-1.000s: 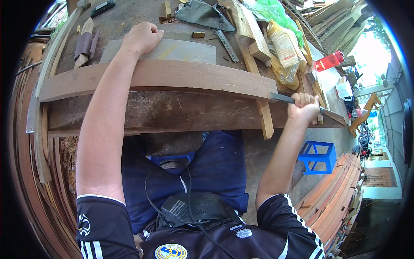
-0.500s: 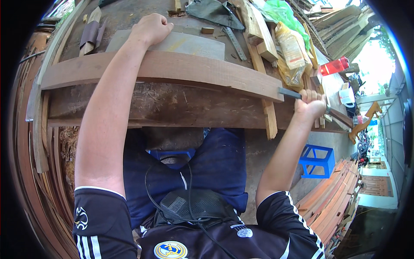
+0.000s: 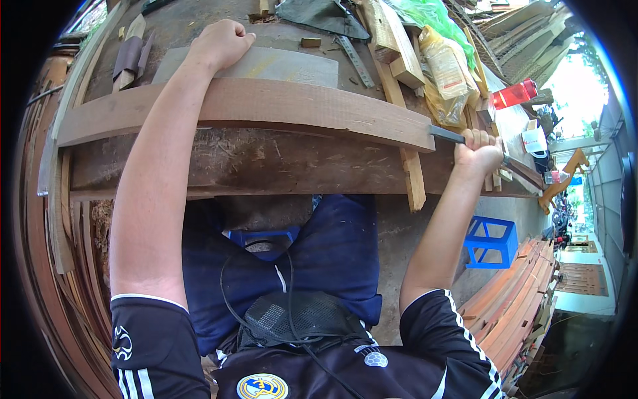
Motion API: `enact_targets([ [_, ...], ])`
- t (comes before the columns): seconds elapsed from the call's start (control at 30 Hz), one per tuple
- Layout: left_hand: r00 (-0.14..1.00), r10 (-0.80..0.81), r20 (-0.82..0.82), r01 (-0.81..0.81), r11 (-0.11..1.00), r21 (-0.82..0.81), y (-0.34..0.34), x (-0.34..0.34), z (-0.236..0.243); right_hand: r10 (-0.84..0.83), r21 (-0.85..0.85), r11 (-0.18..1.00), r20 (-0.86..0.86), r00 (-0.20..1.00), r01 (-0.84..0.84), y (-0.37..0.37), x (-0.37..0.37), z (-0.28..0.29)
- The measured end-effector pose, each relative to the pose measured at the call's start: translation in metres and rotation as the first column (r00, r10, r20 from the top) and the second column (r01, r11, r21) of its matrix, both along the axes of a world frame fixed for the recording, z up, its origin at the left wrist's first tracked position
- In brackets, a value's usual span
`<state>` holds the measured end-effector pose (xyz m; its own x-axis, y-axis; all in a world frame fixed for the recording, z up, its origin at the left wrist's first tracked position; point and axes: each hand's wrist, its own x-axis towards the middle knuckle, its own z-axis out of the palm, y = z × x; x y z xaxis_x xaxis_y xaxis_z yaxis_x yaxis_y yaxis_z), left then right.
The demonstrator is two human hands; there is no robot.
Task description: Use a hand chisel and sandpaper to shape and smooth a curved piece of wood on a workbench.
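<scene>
Tabletop [image 3: 174, 34] is carrying brown board [image 3: 292, 106]; grey sheet [image 3: 286, 66], ruler [image 3: 355, 61] lying beyond it, pale stick [image 3: 413, 179] running underneath. Right hand [image 3: 478, 150] is clamping dark bar [image 3: 447, 135] at board's right end; left hand [image 3: 221, 43] curling beyond board, grasp unclear.

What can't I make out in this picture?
In the head view:
Left hand: palm hidden by its own back and curled fingers.
Dark bar-like tool: middle covered by the right hand.
Curved board: partly behind the left forearm.
Dark object: cut off by the upper edge.
</scene>
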<state>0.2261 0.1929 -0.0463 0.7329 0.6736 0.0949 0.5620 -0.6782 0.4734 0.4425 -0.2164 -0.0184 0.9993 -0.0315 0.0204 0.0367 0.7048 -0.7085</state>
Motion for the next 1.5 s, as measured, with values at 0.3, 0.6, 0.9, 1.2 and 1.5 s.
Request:
enact_targets([
  [0.3, 0.999, -0.01, 0.044, 0.011, 1.0, -0.025, 0.014, -0.016, -0.016, 0.256, -0.119, 0.961, 0.048, 0.965, -0.249, 0.073, -0.044, 0.012],
  [0.6, 0.999, -0.029, 0.03, 0.027, 0.999, 0.045, 0.009, -0.008, -0.009, 0.145, -0.035, 0.989, 0.056, 0.988, -0.144, 0.049, -0.009, 0.004],
  [0.9, 0.999, 0.007, 0.047, -0.008, 1.0, 0.016, 0.002, -0.007, -0.003, 0.046, 0.026, 0.999, -0.069, 0.997, -0.044, 0.015, 0.018, 0.001],
  [1.2, 1.0, -0.002, 0.031, 0.002, 1.0, 0.014, 0.013, -0.017, -0.014, 0.309, -0.041, 0.951, 0.024, 0.951, -0.308, 0.092, -0.047, 0.004],
  [1.5, 0.998, -0.039, 0.049, 0.035, 0.997, 0.075, 0.01, -0.006, -0.007, 0.189, -0.064, 0.98, 0.016, 0.982, -0.188, 0.063, -0.023, 0.002],
])
